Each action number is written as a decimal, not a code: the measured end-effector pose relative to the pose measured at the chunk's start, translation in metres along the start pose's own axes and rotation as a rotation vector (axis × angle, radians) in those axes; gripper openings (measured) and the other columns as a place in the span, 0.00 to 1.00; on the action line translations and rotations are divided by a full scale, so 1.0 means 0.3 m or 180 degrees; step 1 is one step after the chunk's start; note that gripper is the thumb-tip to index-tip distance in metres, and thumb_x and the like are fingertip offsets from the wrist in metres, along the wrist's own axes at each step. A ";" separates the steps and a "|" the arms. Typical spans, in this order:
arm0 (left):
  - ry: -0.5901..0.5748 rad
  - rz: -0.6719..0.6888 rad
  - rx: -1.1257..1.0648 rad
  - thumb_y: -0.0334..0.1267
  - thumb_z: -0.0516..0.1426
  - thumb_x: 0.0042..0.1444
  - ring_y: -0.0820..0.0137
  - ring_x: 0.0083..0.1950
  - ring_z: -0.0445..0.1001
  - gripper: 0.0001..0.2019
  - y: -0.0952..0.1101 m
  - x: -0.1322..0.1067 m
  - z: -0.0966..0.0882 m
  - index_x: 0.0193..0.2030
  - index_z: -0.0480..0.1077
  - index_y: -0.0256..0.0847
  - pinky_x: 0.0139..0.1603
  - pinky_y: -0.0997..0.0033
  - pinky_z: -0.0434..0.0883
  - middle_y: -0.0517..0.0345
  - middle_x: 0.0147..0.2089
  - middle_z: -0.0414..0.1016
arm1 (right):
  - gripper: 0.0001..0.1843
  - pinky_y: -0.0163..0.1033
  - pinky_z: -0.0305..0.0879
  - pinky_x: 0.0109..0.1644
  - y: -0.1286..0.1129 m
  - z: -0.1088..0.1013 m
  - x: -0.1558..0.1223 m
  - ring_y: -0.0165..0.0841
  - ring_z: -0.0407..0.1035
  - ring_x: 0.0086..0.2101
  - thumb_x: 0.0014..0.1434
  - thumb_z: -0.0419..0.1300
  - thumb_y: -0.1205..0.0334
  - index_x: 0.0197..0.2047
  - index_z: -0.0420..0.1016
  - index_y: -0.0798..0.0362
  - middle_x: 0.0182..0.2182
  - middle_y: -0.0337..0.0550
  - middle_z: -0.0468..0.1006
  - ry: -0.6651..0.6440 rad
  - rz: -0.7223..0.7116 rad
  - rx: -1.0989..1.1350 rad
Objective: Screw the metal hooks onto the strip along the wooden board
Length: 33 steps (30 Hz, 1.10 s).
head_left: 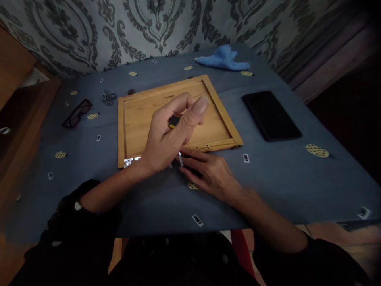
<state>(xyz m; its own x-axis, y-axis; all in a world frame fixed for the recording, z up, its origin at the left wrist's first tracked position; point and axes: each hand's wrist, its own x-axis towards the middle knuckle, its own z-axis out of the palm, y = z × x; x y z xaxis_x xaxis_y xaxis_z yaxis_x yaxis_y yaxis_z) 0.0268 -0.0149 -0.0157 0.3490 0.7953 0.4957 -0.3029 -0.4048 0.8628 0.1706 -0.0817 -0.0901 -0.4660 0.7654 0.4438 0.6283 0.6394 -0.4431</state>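
Observation:
My left hand [174, 129] is closed above the near edge of a wooden framed panel [223, 107], its thumb raised. Between its fingers shows a bit of a black-and-yellow handle [173, 122]; most of that tool is hidden by the hand. Lower and to the right, my right hand [212, 172] has its fingertips pinched around a small shiny metal piece [180, 159] at the panel's near edge. What kind of fitting it is cannot be made out. A metal hinge [128, 162] lies along the panel's near left corner, partly covered by my left wrist.
Left of the panel are dark glasses [77, 113] and a small tangle of dark metal [107, 97]. A black tablet-like slab [272, 115] lies to the right. A blue cloth [223, 59] is at the back of the table [297, 178], near the patterned curtain [166, 24].

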 end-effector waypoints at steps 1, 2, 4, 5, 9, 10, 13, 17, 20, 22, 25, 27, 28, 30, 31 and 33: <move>-0.0023 -0.0013 0.0032 0.53 0.59 0.63 0.81 0.19 0.52 0.20 0.005 -0.003 0.001 0.28 0.66 0.40 0.21 0.76 0.54 0.68 0.20 0.54 | 0.12 0.43 0.80 0.48 0.000 0.000 0.000 0.41 0.81 0.47 0.69 0.57 0.63 0.48 0.82 0.53 0.56 0.50 0.80 -0.0005 0.0004 -0.0003; -0.0042 -0.0064 0.0045 0.52 0.59 0.63 0.81 0.20 0.53 0.20 0.010 -0.005 0.001 0.28 0.66 0.40 0.22 0.76 0.54 0.68 0.21 0.54 | 0.13 0.43 0.80 0.47 -0.001 0.000 0.001 0.41 0.81 0.47 0.69 0.56 0.63 0.48 0.82 0.53 0.56 0.51 0.80 -0.0011 0.0004 -0.0002; -0.0085 -0.0220 0.0021 0.51 0.58 0.64 0.81 0.20 0.52 0.19 0.020 -0.007 0.001 0.29 0.66 0.39 0.22 0.76 0.53 0.68 0.21 0.54 | 0.13 0.43 0.80 0.47 -0.002 -0.001 0.002 0.41 0.81 0.46 0.69 0.56 0.63 0.48 0.82 0.53 0.56 0.51 0.80 0.0007 0.0001 0.0002; -0.0129 -0.0279 -0.0016 0.52 0.58 0.64 0.81 0.20 0.51 0.20 0.023 -0.006 0.001 0.29 0.66 0.39 0.21 0.75 0.52 0.69 0.20 0.53 | 0.13 0.43 0.80 0.47 -0.002 -0.001 0.003 0.41 0.81 0.46 0.69 0.56 0.63 0.48 0.82 0.54 0.56 0.51 0.80 0.0011 -0.0003 0.0010; -0.0237 -0.0373 -0.0178 0.54 0.56 0.65 0.81 0.17 0.50 0.21 0.021 0.009 -0.001 0.28 0.65 0.39 0.19 0.76 0.49 0.71 0.17 0.50 | 0.12 0.44 0.80 0.48 0.000 0.002 0.003 0.42 0.81 0.47 0.68 0.57 0.63 0.49 0.82 0.54 0.56 0.51 0.80 -0.0003 0.0003 0.0014; -0.0219 -0.0403 -0.0239 0.55 0.56 0.65 0.81 0.16 0.50 0.22 0.018 0.014 -0.001 0.27 0.65 0.39 0.18 0.76 0.49 0.71 0.16 0.49 | 0.12 0.44 0.80 0.48 0.000 0.002 0.002 0.42 0.81 0.47 0.68 0.58 0.63 0.49 0.82 0.54 0.57 0.51 0.80 -0.0011 0.0013 0.0014; -0.0262 -0.0436 -0.0451 0.55 0.57 0.64 0.82 0.14 0.49 0.23 0.010 0.029 -0.001 0.26 0.64 0.40 0.16 0.78 0.49 0.72 0.14 0.48 | 0.12 0.44 0.80 0.50 0.002 0.004 0.000 0.41 0.80 0.48 0.68 0.58 0.63 0.50 0.82 0.53 0.58 0.51 0.79 -0.0019 0.0039 0.0031; -0.0486 -0.0366 -0.0573 0.56 0.59 0.62 0.83 0.13 0.48 0.24 0.002 0.038 -0.003 0.25 0.64 0.39 0.14 0.79 0.48 0.72 0.15 0.49 | 0.13 0.46 0.81 0.48 0.001 0.005 0.000 0.42 0.81 0.47 0.69 0.57 0.62 0.49 0.82 0.54 0.57 0.52 0.79 -0.0004 0.0016 0.0010; -0.0506 -0.0461 -0.0602 0.57 0.60 0.60 0.84 0.13 0.49 0.25 0.004 0.039 -0.003 0.25 0.63 0.39 0.13 0.79 0.48 0.72 0.16 0.51 | 0.13 0.45 0.80 0.49 0.000 0.003 0.001 0.42 0.81 0.47 0.69 0.57 0.62 0.50 0.82 0.54 0.57 0.51 0.79 -0.0016 0.0023 -0.0011; -0.0467 -0.0483 -0.0600 0.58 0.60 0.59 0.84 0.14 0.50 0.25 0.010 0.037 -0.003 0.25 0.63 0.39 0.13 0.79 0.48 0.71 0.17 0.53 | 0.12 0.45 0.80 0.50 0.000 0.000 0.001 0.41 0.80 0.48 0.69 0.58 0.62 0.50 0.82 0.53 0.57 0.50 0.79 -0.0055 0.0045 -0.0014; -0.0422 -0.0484 -0.0535 0.57 0.61 0.60 0.84 0.14 0.50 0.24 0.022 0.032 -0.001 0.25 0.64 0.38 0.15 0.79 0.49 0.71 0.17 0.52 | 0.12 0.46 0.80 0.50 0.001 -0.006 0.001 0.42 0.80 0.48 0.69 0.58 0.62 0.49 0.82 0.53 0.58 0.51 0.79 -0.0103 0.0048 0.0015; -0.0393 -0.0501 -0.0493 0.56 0.60 0.60 0.84 0.14 0.50 0.24 0.027 0.028 -0.002 0.25 0.64 0.38 0.15 0.79 0.50 0.72 0.16 0.51 | 0.13 0.46 0.80 0.49 0.003 -0.008 0.000 0.43 0.80 0.48 0.69 0.58 0.62 0.50 0.82 0.54 0.58 0.52 0.79 -0.0114 0.0032 0.0042; -0.0383 -0.0526 -0.0472 0.57 0.60 0.61 0.84 0.14 0.50 0.24 0.028 0.027 -0.002 0.25 0.63 0.38 0.16 0.80 0.50 0.72 0.16 0.51 | 0.13 0.47 0.80 0.49 0.004 -0.009 -0.001 0.43 0.80 0.48 0.69 0.58 0.63 0.50 0.82 0.54 0.58 0.52 0.78 -0.0107 0.0027 0.0057; -0.0366 -0.0537 -0.0437 0.57 0.59 0.61 0.84 0.14 0.50 0.24 0.027 0.024 -0.004 0.25 0.63 0.39 0.16 0.80 0.50 0.72 0.16 0.51 | 0.13 0.46 0.80 0.49 0.008 -0.007 -0.003 0.42 0.80 0.49 0.68 0.59 0.63 0.51 0.81 0.54 0.58 0.52 0.78 -0.0087 0.0025 0.0100; -0.0389 -0.0536 -0.0429 0.56 0.59 0.62 0.83 0.15 0.50 0.24 0.025 0.021 -0.005 0.25 0.63 0.39 0.16 0.79 0.49 0.72 0.17 0.50 | 0.13 0.46 0.80 0.50 0.011 -0.005 -0.004 0.42 0.80 0.49 0.68 0.59 0.63 0.52 0.81 0.53 0.58 0.51 0.78 -0.0072 0.0028 0.0128; -0.0462 -0.0470 -0.0468 0.53 0.58 0.64 0.83 0.15 0.49 0.22 0.023 0.017 -0.008 0.26 0.64 0.38 0.16 0.79 0.47 0.71 0.17 0.50 | 0.12 0.46 0.80 0.51 0.016 0.000 -0.008 0.41 0.80 0.49 0.68 0.60 0.63 0.51 0.82 0.52 0.58 0.50 0.78 -0.0029 0.0044 0.0200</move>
<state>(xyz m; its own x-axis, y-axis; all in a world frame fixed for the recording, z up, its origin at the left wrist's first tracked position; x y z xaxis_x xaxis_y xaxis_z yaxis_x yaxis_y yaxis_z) 0.0243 -0.0126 -0.0075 0.5195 0.7635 0.3836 -0.3611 -0.2107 0.9084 0.1749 -0.0805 -0.0933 -0.4635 0.7746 0.4303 0.5944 0.6320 -0.4973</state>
